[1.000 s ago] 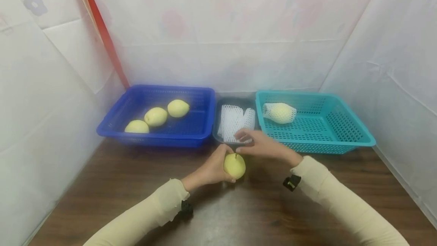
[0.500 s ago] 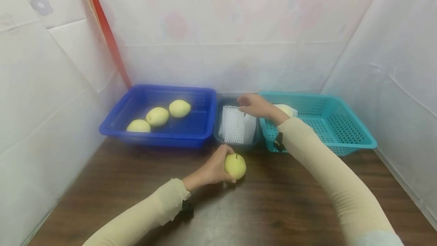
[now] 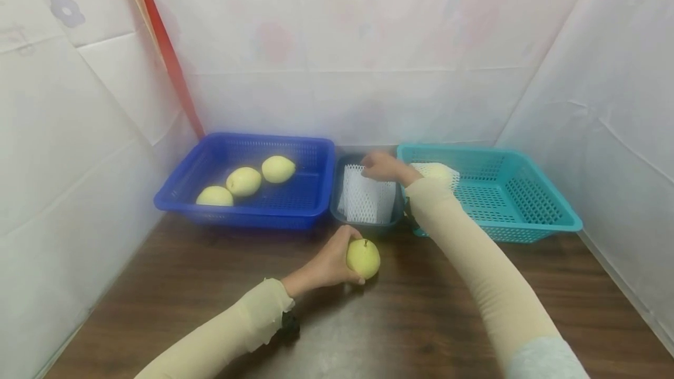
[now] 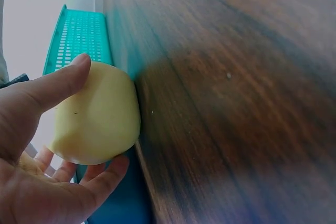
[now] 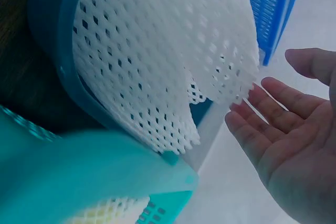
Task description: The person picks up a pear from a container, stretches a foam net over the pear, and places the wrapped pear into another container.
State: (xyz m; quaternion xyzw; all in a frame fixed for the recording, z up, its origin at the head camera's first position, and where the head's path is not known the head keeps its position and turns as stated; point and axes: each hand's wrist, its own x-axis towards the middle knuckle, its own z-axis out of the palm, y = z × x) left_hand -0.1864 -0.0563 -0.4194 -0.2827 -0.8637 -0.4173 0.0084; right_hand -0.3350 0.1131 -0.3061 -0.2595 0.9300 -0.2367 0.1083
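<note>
My left hand [image 3: 329, 261] holds a yellow-green pear [image 3: 363, 258] close over the table, stem up. In the left wrist view, the thumb lies on one side of the pear [image 4: 100, 114] and the fingers curl under the other. My right hand [image 3: 383, 166] hovers above the far end of white foam net sleeves [image 3: 363, 199], which lie in a small dark basket [image 3: 337, 215]. Seen from the right wrist, the right hand [image 5: 299, 135] has its fingers loosely extended, fingertips right at the edge of the foam net sleeves [image 5: 142, 72], thumb apart.
On the left, a blue basket [image 3: 253, 211] has three bare pears [image 3: 244, 181] in it. The teal basket [image 3: 547, 228] on the right contains one pear in a foam net [image 3: 439, 173], partly behind the right sleeve. Baskets stand along the back of the brown wooden table [image 3: 411, 320].
My right hand has gone from beside the pear to the back of the small basket, then slightly left and down. The left hand stays in place with the pear.
</note>
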